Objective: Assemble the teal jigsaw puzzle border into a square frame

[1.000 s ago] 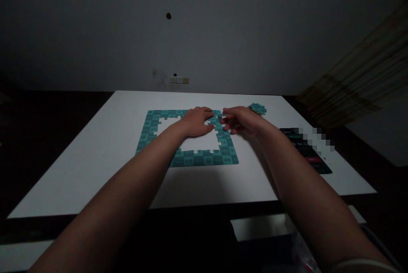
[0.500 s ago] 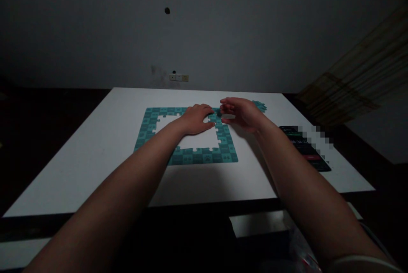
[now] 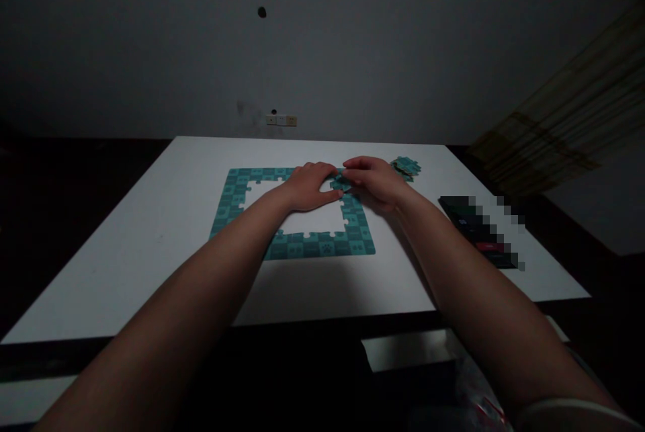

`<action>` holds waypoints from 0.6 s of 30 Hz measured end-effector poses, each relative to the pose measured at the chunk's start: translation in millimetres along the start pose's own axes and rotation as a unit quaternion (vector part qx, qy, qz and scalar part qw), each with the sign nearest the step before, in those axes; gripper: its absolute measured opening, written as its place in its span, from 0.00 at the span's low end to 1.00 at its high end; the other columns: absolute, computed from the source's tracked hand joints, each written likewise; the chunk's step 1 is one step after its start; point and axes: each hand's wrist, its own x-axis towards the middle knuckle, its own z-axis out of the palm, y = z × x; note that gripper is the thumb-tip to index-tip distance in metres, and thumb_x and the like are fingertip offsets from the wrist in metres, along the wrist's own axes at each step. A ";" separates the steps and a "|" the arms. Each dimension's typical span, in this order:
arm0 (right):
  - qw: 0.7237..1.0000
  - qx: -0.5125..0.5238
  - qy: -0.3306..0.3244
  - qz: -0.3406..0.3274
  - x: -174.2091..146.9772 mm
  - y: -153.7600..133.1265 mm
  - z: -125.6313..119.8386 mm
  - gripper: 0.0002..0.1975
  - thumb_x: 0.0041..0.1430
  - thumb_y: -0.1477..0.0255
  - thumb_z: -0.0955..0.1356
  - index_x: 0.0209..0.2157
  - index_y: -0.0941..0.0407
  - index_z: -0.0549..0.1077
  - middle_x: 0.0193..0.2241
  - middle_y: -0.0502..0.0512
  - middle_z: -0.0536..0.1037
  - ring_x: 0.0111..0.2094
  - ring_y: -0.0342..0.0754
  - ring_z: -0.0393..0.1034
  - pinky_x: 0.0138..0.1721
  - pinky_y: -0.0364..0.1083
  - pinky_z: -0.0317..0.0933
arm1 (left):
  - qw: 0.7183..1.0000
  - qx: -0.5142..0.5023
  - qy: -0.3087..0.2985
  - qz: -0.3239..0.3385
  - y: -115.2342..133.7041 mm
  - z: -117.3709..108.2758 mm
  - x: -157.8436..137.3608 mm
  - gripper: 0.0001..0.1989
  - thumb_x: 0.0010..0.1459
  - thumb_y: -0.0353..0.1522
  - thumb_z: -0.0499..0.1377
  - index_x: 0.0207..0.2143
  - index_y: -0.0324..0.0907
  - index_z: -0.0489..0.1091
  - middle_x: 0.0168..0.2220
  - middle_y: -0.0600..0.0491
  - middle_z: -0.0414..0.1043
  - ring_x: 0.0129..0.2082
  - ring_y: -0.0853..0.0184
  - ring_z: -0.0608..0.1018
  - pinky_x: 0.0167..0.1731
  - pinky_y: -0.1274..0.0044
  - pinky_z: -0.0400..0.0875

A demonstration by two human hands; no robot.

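Observation:
A teal checkered jigsaw puzzle border [image 3: 302,247] lies flat on the white table, framing a bare white middle with knobbed inner edges. Across its upper right part rests my left hand [image 3: 310,188], fingers flat and thumb spread away from them. Between the two hands, at the border's far right corner, a teal puzzle piece [image 3: 341,182] shows, partly covered by fingers. The fingertips of my right hand [image 3: 373,180] are closed on this piece from the right.
A small pile of teal puzzle pieces [image 3: 406,166] lies behind my right hand. A dark phone-like screen [image 3: 471,227], partly pixelated, is on the right side of the table [image 3: 125,237]. A wall with sockets [image 3: 281,120] stands beyond.
My right hand has moved slightly left and its fingers have come down and together on the puzzle piece at the border. My left hand stays nearly where it was.

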 end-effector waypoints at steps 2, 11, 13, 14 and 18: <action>0.999 0.035 0.009 -0.006 2.8 6.9 2.2 0.18 0.62 0.69 0.84 0.50 0.48 0.82 0.49 0.57 0.90 0.51 0.58 0.87 0.55 0.53 0.83 | 1.000 0.004 -0.001 0.003 -0.9 1.1 0.5 0.31 0.83 0.52 0.65 0.81 0.56 0.77 0.83 0.45 0.81 0.79 0.42 0.80 0.81 0.49 0.75; 0.971 0.010 0.201 -0.131 34.5 26.6 -19.1 0.18 0.60 0.62 0.84 0.50 0.46 0.86 0.47 0.58 0.90 0.50 0.63 0.87 0.57 0.62 0.85 | 0.999 0.022 -0.023 0.019 3.8 -3.3 -0.7 0.34 0.81 0.59 0.65 0.79 0.56 0.79 0.85 0.44 0.77 0.82 0.40 0.78 0.83 0.48 0.73; 0.956 -0.055 0.222 -0.186 34.4 27.4 -25.6 0.14 0.64 0.64 0.81 0.50 0.46 0.86 0.50 0.61 0.91 0.53 0.66 0.86 0.61 0.66 0.84 | 0.999 0.025 -0.025 0.020 4.1 -3.6 -0.8 0.33 0.81 0.57 0.65 0.79 0.56 0.78 0.85 0.44 0.76 0.83 0.39 0.77 0.83 0.47 0.72; 0.947 -0.098 0.222 -0.209 32.7 27.2 -27.9 0.12 0.66 0.65 0.80 0.50 0.46 0.86 0.52 0.63 0.92 0.54 0.68 0.86 0.63 0.68 0.83 | 0.999 0.025 -0.025 0.022 3.8 -3.4 -0.7 0.33 0.81 0.56 0.66 0.79 0.56 0.79 0.85 0.43 0.76 0.83 0.39 0.77 0.83 0.47 0.72; 0.921 -0.245 0.180 -0.243 23.3 24.1 -29.6 0.12 0.70 0.71 0.76 0.53 0.46 0.87 0.57 0.66 0.92 0.59 0.71 0.86 0.67 0.69 0.81 | 0.999 0.022 -0.019 0.025 2.0 -2.1 -0.6 0.32 0.80 0.54 0.67 0.79 0.55 0.79 0.85 0.42 0.76 0.82 0.37 0.77 0.83 0.45 0.72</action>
